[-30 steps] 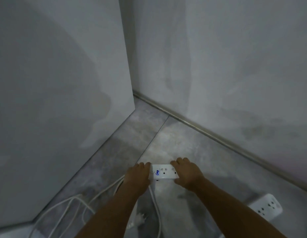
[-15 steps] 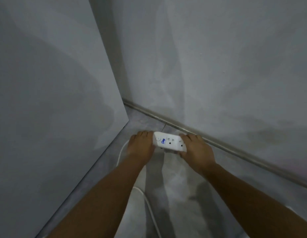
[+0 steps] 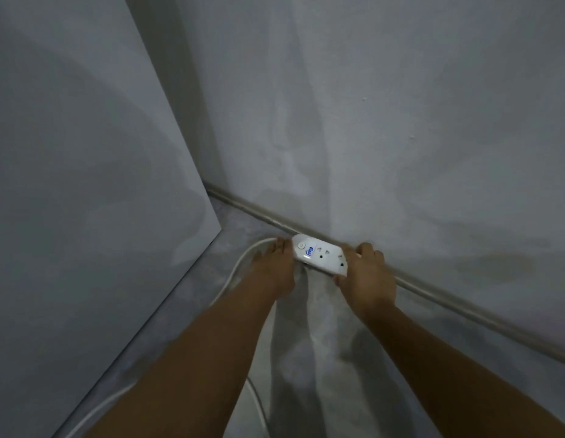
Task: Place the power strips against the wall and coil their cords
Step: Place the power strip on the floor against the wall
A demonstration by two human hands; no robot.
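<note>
both hands grip one white strip (image 3: 319,254) by its ends, left hand (image 3: 276,268), right hand (image 3: 368,276); strip lies against the skirting (image 3: 433,294); cord (image 3: 234,273) curves off left

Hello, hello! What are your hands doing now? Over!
Left hand and right hand gripping power strip ends. Strip at baseboard. Cord uncoiled.

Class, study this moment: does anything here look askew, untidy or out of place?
The white cord trails loose across the floor from under the left hand, uncoiled. The power strip, held also by the right hand, lies along the skirting; nothing looks damaged.
</note>
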